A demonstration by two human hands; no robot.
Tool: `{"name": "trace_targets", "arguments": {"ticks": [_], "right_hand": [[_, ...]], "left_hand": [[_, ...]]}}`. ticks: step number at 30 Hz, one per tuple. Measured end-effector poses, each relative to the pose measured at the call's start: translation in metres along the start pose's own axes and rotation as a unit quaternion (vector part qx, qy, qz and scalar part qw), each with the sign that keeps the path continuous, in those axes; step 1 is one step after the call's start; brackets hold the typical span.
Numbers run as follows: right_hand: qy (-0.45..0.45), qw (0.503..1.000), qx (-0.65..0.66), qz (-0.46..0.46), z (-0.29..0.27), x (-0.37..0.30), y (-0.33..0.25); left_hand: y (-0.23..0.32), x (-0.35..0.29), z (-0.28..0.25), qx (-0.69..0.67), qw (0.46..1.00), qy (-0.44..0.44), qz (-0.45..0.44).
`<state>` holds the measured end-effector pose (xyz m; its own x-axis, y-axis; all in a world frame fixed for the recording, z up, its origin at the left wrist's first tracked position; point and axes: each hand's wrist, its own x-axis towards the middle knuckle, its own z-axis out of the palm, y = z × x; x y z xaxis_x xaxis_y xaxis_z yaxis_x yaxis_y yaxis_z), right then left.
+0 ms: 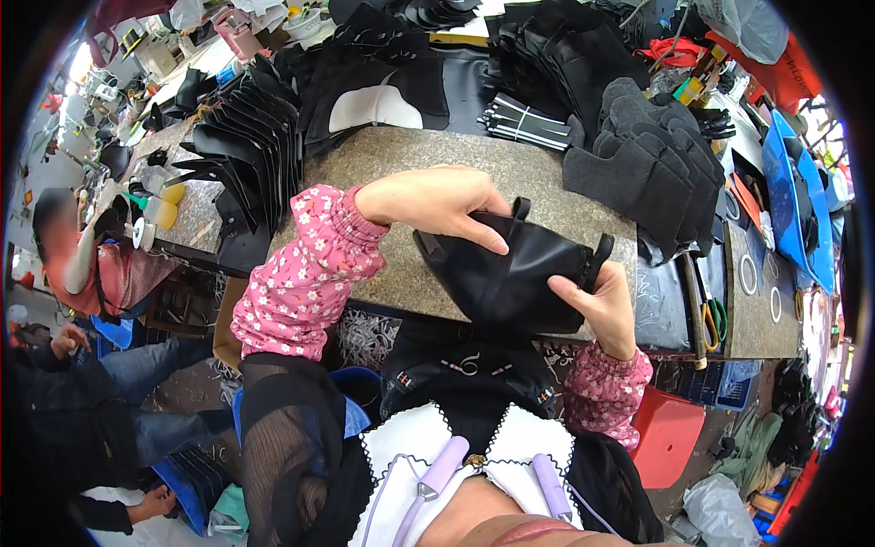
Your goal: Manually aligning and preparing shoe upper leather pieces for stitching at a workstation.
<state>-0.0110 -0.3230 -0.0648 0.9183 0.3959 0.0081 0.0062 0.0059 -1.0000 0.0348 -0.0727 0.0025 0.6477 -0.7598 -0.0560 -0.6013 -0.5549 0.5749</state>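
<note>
Between my two hands, over the front edge of the worktable (383, 255), is a black leather boot upper (510, 278) with two small loops on its top edge. My left hand (447, 208) grips its far left side, with the thumb lying on the leather and the other fingers partly hidden behind. On the right side, my right hand (602, 305) pinches the edge near one loop, thumb on top. The upper looks folded and hangs toward my lap. Its underside is hidden.
Black leather pieces (251, 137) stand stacked at the left, dark felt-like pieces (656, 164) at the right. Behind lie tied strips (526, 123) and a white piece (375, 108). Scissors (711, 314) lie right, above a red stool (668, 438). People (77, 246) sit at the left.
</note>
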Motion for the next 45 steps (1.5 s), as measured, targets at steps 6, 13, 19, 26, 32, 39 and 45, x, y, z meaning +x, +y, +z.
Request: {"name": "trace_targets", "arguments": {"ticks": [6,13,19,26,32,39,45], "right_hand": [[-0.066,0.992,0.099,0.041,0.003,-0.002,-0.006],[-0.072,0.991,0.1,0.05,0.003,-0.001,0.011],[-0.1,0.983,0.127,0.084,0.004,0.001,0.018],[-0.12,0.989,0.089,0.001,0.005,0.011,0.015],[0.243,0.939,-0.12,-0.213,-0.085,0.055,0.007],[0.462,0.742,-0.48,-0.08,-0.205,0.08,0.036],[0.418,0.764,-0.445,-0.207,-0.202,0.092,0.048]], "left_hand": [[-0.005,0.003,0.012,-0.289,0.947,0.012,0.143],[-0.01,-0.007,0.027,-0.248,0.965,0.016,0.09],[-0.011,-0.005,0.04,-0.134,0.987,0.076,0.042],[-0.025,-0.011,0.063,-0.493,0.868,0.056,0.001],[-0.039,-0.044,0.067,-0.503,0.858,0.105,-0.02],[-0.022,-0.049,0.065,-0.543,0.831,0.107,0.057],[-0.023,-0.051,0.067,-0.542,0.83,0.109,0.073]]}}
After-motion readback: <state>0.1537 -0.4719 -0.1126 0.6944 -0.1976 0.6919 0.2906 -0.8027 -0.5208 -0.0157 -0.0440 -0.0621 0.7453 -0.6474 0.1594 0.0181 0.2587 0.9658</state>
